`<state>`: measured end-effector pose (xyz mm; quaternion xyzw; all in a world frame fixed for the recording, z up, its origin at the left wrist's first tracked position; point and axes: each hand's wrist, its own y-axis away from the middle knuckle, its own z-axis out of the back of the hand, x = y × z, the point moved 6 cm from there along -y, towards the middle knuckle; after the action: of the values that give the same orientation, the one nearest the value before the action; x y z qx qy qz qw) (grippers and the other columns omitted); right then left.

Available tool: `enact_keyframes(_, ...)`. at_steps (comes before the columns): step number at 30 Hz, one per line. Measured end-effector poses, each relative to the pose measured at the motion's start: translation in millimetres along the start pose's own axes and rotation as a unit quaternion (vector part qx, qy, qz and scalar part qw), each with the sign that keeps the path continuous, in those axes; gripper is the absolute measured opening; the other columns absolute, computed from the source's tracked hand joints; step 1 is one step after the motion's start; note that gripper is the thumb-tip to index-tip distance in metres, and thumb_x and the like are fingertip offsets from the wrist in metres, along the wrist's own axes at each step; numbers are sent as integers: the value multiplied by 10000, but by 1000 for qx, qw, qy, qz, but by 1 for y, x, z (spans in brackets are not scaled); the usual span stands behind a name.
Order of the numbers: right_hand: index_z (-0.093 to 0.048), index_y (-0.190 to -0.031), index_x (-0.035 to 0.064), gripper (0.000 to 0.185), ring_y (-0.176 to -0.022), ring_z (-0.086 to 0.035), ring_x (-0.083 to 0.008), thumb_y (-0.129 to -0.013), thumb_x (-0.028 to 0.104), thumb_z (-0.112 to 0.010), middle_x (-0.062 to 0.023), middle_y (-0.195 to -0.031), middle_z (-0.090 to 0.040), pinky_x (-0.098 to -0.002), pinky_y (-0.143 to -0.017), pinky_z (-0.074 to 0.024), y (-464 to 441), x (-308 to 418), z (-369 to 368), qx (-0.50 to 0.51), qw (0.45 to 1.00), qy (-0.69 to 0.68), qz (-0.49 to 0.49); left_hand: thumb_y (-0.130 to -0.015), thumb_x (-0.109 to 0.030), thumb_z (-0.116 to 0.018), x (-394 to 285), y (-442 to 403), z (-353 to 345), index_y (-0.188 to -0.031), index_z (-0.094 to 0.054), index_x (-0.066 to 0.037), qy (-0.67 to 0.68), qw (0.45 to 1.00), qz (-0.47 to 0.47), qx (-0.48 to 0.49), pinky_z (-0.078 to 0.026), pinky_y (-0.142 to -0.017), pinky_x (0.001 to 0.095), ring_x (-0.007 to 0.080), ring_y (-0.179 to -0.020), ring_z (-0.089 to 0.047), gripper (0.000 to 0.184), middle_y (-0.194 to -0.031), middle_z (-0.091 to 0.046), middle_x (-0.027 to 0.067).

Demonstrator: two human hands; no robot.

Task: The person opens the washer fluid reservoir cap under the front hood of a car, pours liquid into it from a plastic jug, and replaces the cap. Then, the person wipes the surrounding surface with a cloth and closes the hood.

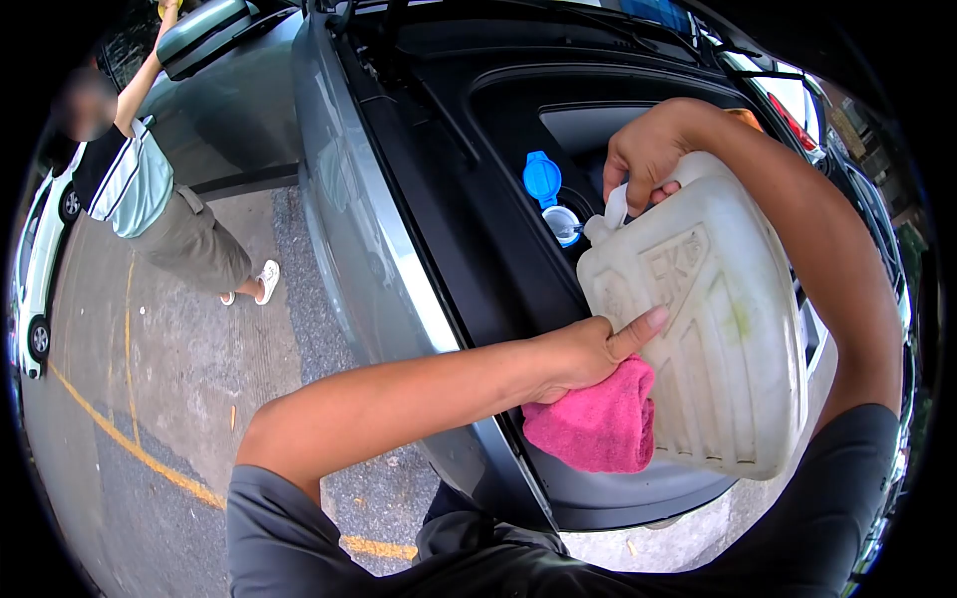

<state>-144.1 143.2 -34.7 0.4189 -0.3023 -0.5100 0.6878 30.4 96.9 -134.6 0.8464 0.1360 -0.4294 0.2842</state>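
Whitish, translucent plastic forms the big jug (738,329) at the right of centre, tilted so that its spout (596,231) points left at the filler neck (561,227) in the front compartment of a grey car (349,199). Just above that neck, a bright blue filler cap (542,179) stands flipped open. The right hand (648,149), at the upper right of centre, is curled firmly round the jug near its neck, its forearm arching down along the right of the frame. At the centre, the left hand (588,359) grasps a folded pink cloth (598,419) (the cloth hangs below the palm, against the jug's lower side), while its thumb lies flat on the jug's moulded face. Spout and filler neck look very close, but at this size I cannot tell whether they touch or whether liquid is running between them. Black plastic trim (469,269) surrounds the filler neck.

At the upper left of the frame, another person (135,179) in a striped top and white shoes reaches up beside the car's wing mirror (207,38). A white car (38,279) is at the far left, and yellow lines (140,453) mark the pavement at the lower left.
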Motion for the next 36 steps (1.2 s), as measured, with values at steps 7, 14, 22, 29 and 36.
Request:
enact_keyframes(7,-610,-1171,43,430,-470,-516,-72,-755,115,-693,-21,-668,-621,-240,-482,-420,2,6,3,-8,1000,15,-4,-805,-743,-432,-1,1,1,-1136,-554,53,-7,1000,12,-8,-539,-668,268,130,-739,-626,870,-906,-638,103)
enact_keyframes(14,-611,-1172,44,436,-462,-514,-66,-749,108,-697,-29,-677,-628,-233,-477,-421,7,7,3,-22,1000,7,-14,-792,-759,-435,-6,6,0,-1120,-568,63,-16,1000,-2,-20,-525,-696,268,138,-762,-615,895,-901,-637,110)
enact_keyframes(22,-628,-1135,38,400,-457,-507,-66,-747,98,-706,-18,-652,-623,-228,-454,-406,2,7,2,-5,1000,-16,-2,-783,-769,-436,-2,4,2,-1096,-575,82,-24,999,2,-33,-515,-693,266,135,-745,-600,918,-895,-634,112)
enact_keyframes(29,-641,-1112,45,377,-461,-509,-66,-747,104,-715,-14,-642,-614,-230,-449,-408,-1,4,2,17,999,-44,-4,-781,-773,-433,0,2,1,-1110,-570,90,-15,999,-8,-33,-510,-728,269,142,-781,-597,934,-917,-634,117)
enact_keyframes(36,-645,-1122,61,385,-453,-505,-67,-747,105,-722,-13,-623,-606,-224,-450,-411,0,6,2,9,998,-53,-19,-781,-785,-411,0,3,1,-1116,-568,96,-28,998,-15,-48,-505,-748,269,146,-807,-595,955,-943,-633,126)
